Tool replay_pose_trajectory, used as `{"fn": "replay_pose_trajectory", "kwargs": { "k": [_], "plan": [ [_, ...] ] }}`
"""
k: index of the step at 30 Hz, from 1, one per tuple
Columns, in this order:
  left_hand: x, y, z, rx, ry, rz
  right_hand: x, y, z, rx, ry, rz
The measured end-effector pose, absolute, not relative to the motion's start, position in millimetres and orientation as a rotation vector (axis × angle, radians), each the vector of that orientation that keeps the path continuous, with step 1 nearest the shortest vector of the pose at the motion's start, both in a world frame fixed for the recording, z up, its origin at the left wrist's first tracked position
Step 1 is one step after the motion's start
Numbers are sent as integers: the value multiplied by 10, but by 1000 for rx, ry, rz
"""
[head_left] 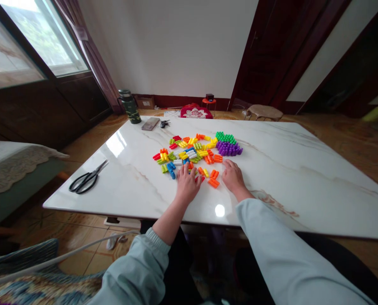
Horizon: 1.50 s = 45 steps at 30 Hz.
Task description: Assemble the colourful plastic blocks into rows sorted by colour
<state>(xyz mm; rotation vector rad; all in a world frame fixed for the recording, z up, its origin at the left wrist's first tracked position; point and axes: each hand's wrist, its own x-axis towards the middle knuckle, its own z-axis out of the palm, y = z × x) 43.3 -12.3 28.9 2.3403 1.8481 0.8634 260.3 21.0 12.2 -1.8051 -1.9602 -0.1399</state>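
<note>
Small plastic building blocks with rounded, bullet-like ends lie scattered in many colours on the white marble-patterned table [281, 165]. My left hand [187, 184] rests over the near edge of the pile, fingers spread and touching or just above the pieces. A red block [202, 179] shows by its thumb, and blue blocks [171, 169] lie just to its left. Right of the pile is my right hand [234, 176], fingers loosely bent, thumb and index apart, with no block visible in it. Orange blocks [213, 182] lie between the hands. Farther back, purple blocks [229, 148] and green blocks [225, 137] stand grouped together.
Black-handled scissors [87, 178] lie at the table's left. A camouflage thermos [130, 106], a phone [150, 123] and keys [165, 123] are at the far left corner. Beyond the table stand a round stool [263, 112] and a red-covered seat [195, 112].
</note>
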Motion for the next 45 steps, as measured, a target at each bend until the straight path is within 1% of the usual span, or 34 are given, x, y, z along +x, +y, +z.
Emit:
{"fn": "replay_pose_trajectory", "kwargs": {
  "k": [4, 7, 12, 16, 19, 24, 28, 32, 37, 45],
  "plan": [
    [439, -134, 295, 2335, 1825, 880, 2601, 197, 116, -1838, -1996, -180],
    [449, -137, 294, 2314, 1799, 867, 2614, 235, 186, -1879, -2130, -155],
    [461, -122, 286, 2331, 1805, 841, 2677, 453, 513, -1993, -2389, 16],
    [474, -112, 272, 2338, 1821, 837, 2727, 617, 807, -2014, -2383, 18],
    [476, -97, 248, 2342, 1822, 826, 2718, 657, 920, -1989, -2324, -44],
    [343, 78, 208, 2350, 1713, 870, 2633, 665, 843, -1897, -2356, -55],
    [171, 309, 175, 2363, 1621, 935, 2549, 697, 718, -1963, -2368, -71],
    [112, 415, 111, 2407, 1610, 897, 2454, 673, 661, -1992, -2368, -118],
    [139, 387, 107, 2418, 1630, 875, 2436, 572, 673, -1873, -2471, -113],
    [160, 367, 178, 2423, 1659, 845, 2841, 684, 912, -2020, -2001, -15]
  ]
}}
